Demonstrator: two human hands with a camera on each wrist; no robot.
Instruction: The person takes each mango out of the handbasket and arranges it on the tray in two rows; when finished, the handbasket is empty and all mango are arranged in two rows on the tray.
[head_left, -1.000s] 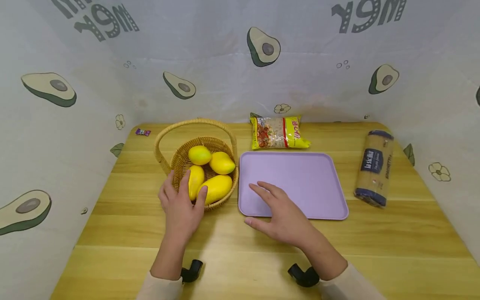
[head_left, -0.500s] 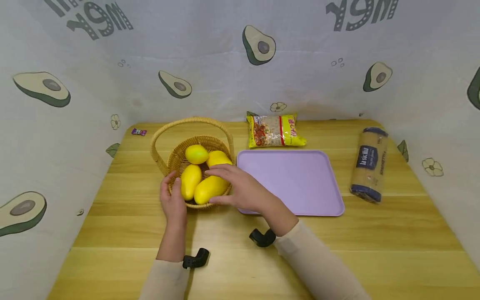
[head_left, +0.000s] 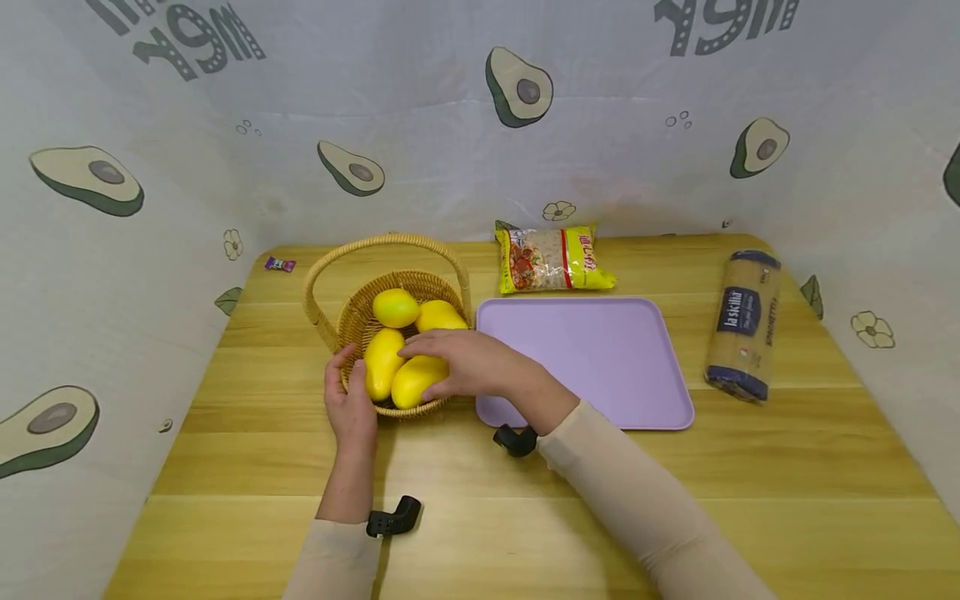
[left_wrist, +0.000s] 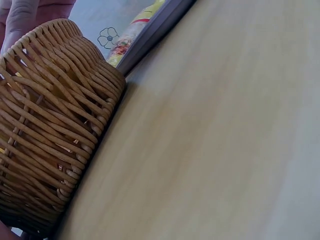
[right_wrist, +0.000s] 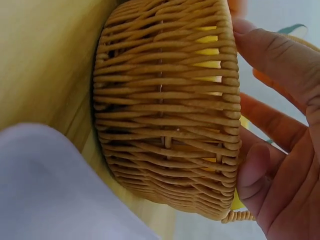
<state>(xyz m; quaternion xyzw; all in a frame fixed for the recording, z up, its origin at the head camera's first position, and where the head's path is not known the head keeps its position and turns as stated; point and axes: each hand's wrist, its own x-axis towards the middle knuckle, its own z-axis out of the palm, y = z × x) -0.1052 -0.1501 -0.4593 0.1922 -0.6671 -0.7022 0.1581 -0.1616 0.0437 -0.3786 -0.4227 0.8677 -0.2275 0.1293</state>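
Note:
Several yellow mango-like fruits lie in a wicker basket with an arched handle, left of centre in the head view. My left hand grips the basket's front left rim, its fingers and thumb around the wall. From the right, my right hand reaches over the rim, its fingers and thumb around the front right fruit. Another fruit lies just left of it. The basket's woven wall fills the left of the left wrist view. In the right wrist view my right hand curves over the rim.
A lilac tray sits right of the basket, partly under my right forearm. Behind it lies a yellow food packet. A spaghetti pack lies at the far right, a small purple wrapper at the back left.
My right hand has moved left from over the tray into the basket and closed around a fruit. My left hand has shifted from above the fruits to the basket's left rim.

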